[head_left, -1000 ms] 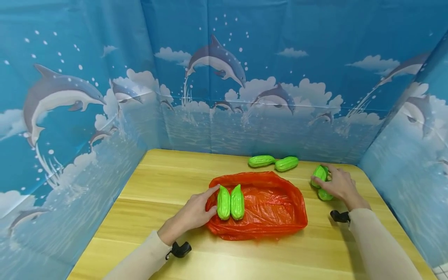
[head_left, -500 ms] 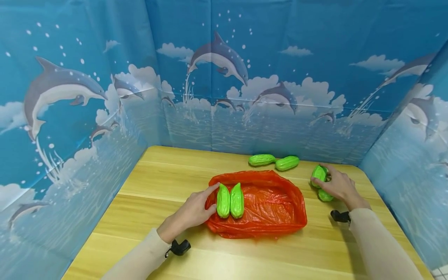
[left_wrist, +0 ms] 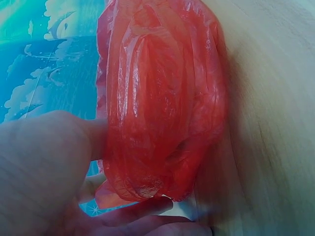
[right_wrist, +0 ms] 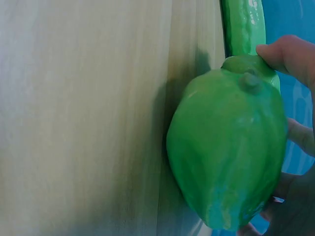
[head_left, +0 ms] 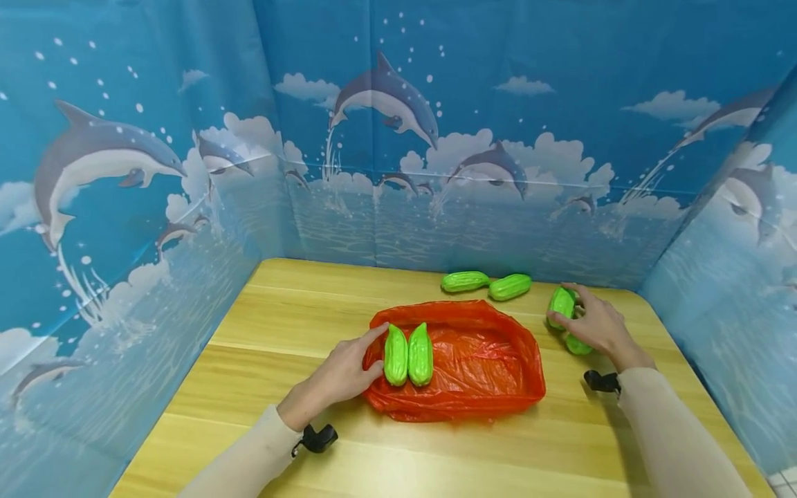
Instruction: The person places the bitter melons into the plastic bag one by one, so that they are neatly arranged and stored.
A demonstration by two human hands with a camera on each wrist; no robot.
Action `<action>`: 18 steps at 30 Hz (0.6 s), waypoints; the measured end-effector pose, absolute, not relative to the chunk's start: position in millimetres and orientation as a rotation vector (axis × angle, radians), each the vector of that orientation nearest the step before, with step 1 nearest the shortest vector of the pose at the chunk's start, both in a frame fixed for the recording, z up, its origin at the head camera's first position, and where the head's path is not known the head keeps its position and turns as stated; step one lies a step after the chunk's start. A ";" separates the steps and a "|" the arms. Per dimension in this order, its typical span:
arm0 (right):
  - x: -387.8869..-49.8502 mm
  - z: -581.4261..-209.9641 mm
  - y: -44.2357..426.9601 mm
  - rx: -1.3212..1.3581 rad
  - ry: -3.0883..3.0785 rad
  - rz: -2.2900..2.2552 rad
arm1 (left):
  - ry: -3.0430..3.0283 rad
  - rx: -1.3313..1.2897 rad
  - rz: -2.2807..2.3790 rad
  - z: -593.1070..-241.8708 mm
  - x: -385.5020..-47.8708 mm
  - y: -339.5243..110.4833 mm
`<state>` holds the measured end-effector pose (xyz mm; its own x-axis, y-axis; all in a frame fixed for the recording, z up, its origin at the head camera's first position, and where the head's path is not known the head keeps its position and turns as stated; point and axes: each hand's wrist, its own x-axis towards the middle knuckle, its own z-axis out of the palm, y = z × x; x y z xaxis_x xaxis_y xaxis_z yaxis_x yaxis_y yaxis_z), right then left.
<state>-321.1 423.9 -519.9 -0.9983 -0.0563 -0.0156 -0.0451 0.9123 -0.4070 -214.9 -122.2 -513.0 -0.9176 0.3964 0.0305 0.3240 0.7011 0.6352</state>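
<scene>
green gourd (head_left: 562, 303) nudged slightly left, within right hand (head_left: 601, 325)'s grip, left hand (head_left: 341, 373) pinching red bag (head_left: 461, 407)

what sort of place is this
Probably a makeshift indoor filming booth: dolphin-print sheeting hangs around three sides of a wood-grain table, and black wrist-worn devices suggest recording.

The bag (head_left: 476, 363) looked like thin, crinkled plastic, glossy and slightly see-through, while the gourds (head_left: 420, 354) had a slick, hard-looking skin with bright highlights along their ridges. The bench (head_left: 299, 311) showed smooth wood grain under a soft sheen, and the backdrop (head_left: 324, 221) was smooth but creased. The sleeves (head_left: 249, 453) appeared to be matt cloth.
</scene>
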 end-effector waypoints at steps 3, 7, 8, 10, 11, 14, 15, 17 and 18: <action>-319.2 -520.1 421.1 -0.099 3.036 -0.701 | 2.798 0.594 0.999 -512.9 -214.1 -122.8; -317.3 -516.5 420.1 -0.112 3.034 -0.779 | 2.808 0.620 0.994 -510.2 -213.9 -122.6; -316.5 -515.8 419.7 -0.119 3.037 -0.796 | 2.809 0.622 0.993 -509.9 -214.1 -122.6; -314.9 -514.8 418.6 -0.134 3.037 -0.841 | 2.814 0.618 0.998 -509.9 -214.5 -122.9; -314.2 -514.4 417.7 -0.142 3.037 -0.862 | 2.816 0.613 1.001 -510.1 -214.7 -123.0; -311.5 -513.1 414.6 -0.171 3.038 -0.905 | 2.810 0.592 1.001 -511.5 -214.3 -123.6; -310.4 -512.7 413.6 -0.177 3.037 -0.919 | 2.810 0.592 1.000 -511.9 -213.9 -123.7; -307.3 -511.0 411.9 -0.183 3.038 -0.940 | 2.806 0.597 0.995 -512.4 -213.2 -123.8; -305.5 -509.5 410.7 -0.185 3.035 -0.955 | 2.804 0.602 0.993 -512.8 -213.0 -123.8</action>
<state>-305.5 410.7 -509.5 -0.9922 -0.0972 0.0782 -0.1244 0.8139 -0.5675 -213.0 -123.8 -512.8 -0.9158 0.4005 0.0312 0.3309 0.7081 0.6238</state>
